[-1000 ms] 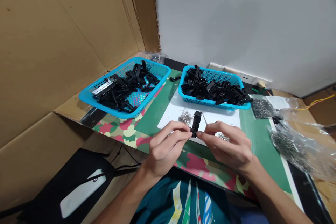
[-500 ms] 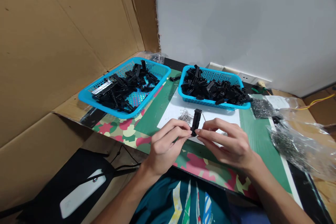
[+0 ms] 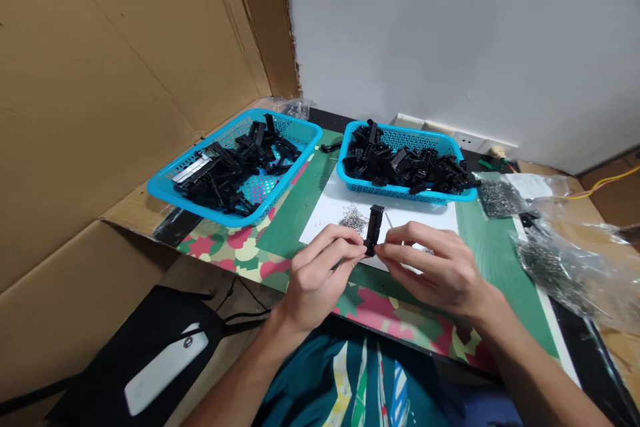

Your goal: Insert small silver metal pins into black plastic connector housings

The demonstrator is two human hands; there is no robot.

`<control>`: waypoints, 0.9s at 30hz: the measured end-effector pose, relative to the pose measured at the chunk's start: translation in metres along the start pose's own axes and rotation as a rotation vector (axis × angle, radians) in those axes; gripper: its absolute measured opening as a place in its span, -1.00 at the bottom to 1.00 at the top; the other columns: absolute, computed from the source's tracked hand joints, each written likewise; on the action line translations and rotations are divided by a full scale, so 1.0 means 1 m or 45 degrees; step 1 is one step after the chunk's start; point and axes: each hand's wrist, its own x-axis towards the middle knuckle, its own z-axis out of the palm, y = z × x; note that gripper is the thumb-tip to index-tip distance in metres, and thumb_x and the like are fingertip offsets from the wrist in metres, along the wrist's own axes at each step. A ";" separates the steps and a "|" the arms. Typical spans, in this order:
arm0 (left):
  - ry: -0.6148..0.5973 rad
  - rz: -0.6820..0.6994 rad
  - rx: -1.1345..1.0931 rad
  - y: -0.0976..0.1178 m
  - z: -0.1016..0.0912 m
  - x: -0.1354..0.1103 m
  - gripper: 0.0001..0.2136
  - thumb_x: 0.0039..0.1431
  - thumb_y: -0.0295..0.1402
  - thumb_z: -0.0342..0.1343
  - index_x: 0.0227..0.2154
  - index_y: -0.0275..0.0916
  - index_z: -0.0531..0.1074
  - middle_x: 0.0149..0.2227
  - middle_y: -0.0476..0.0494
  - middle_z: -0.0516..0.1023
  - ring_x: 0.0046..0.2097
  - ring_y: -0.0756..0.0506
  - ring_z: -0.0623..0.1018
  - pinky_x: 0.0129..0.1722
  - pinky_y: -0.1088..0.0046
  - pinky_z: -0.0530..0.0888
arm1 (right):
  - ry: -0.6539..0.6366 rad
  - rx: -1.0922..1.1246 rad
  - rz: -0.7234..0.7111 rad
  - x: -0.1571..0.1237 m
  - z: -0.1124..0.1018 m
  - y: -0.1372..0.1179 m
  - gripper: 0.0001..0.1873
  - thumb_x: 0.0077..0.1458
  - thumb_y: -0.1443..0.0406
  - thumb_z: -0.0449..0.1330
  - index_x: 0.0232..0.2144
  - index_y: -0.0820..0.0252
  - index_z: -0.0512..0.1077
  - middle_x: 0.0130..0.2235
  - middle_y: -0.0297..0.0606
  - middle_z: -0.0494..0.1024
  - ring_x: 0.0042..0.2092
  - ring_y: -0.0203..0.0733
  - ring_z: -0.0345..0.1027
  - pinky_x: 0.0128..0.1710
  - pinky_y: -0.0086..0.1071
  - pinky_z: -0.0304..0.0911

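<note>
A long black plastic part (image 3: 375,227) stands nearly upright between my hands, above a white sheet of paper (image 3: 320,220). From the left, the fingertips of my left hand (image 3: 320,273) pinch its lower end. My right hand (image 3: 435,270) closes on the same end from the right, thumb and forefinger together; whether a small piece sits between them is hidden. Just behind my left fingers lies a heap of small metal pieces (image 3: 353,219). A second small metal heap (image 3: 427,250) shows partly past my right fingers. A thin rod (image 3: 389,219) lies on the paper beside the black part.
Two blue baskets, the left one (image 3: 280,208) and the right one (image 3: 400,192), hold many black plastic parts. Clear bags of metal pieces, one behind (image 3: 500,198) and one nearer (image 3: 545,267), lie at the right. A white phone (image 3: 165,370) rests lower left.
Both hands keep their grip on the black part, with only a slight shift of the right fingers. The whole view has moved a little.
</note>
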 end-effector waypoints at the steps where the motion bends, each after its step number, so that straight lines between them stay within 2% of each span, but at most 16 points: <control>1: -0.005 0.001 0.001 0.000 0.000 0.000 -0.79 0.25 -0.70 0.24 -0.30 -0.24 0.49 -0.21 -0.10 0.57 -0.17 -0.02 0.62 -0.15 0.46 0.59 | -0.004 -0.014 -0.007 0.000 0.000 0.000 -0.83 0.27 0.51 0.24 -0.15 0.27 0.58 -0.22 -0.14 0.61 -0.30 -0.24 0.44 -0.39 -0.38 0.26; 7: -0.033 -0.003 0.020 -0.001 0.002 0.000 -0.80 0.28 -0.69 0.22 -0.29 -0.23 0.49 -0.21 -0.09 0.56 -0.17 -0.02 0.62 -0.14 0.47 0.58 | -0.070 -0.122 -0.055 0.004 -0.005 -0.003 -0.85 0.32 0.49 0.20 -0.17 0.26 0.56 -0.26 -0.16 0.62 -0.33 -0.22 0.45 -0.42 -0.36 0.23; 16: -0.034 -0.013 0.049 -0.002 0.003 -0.003 -0.81 0.28 -0.68 0.22 -0.27 -0.23 0.52 -0.19 -0.09 0.58 -0.18 -0.02 0.63 -0.14 0.48 0.59 | -0.104 -0.231 -0.055 0.002 -0.005 -0.004 -0.85 0.38 0.47 0.16 -0.20 0.24 0.52 -0.28 -0.22 0.64 -0.40 -0.31 0.46 -0.44 -0.38 0.20; 27: -0.061 0.022 0.046 -0.004 0.005 -0.006 -0.79 0.27 -0.70 0.21 -0.24 -0.23 0.52 -0.17 -0.09 0.58 -0.16 -0.01 0.62 -0.14 0.50 0.58 | -0.056 0.007 0.075 -0.004 0.001 -0.001 -0.85 0.34 0.43 0.19 -0.28 0.19 0.53 -0.29 -0.33 0.65 -0.46 -0.39 0.41 -0.48 -0.43 0.19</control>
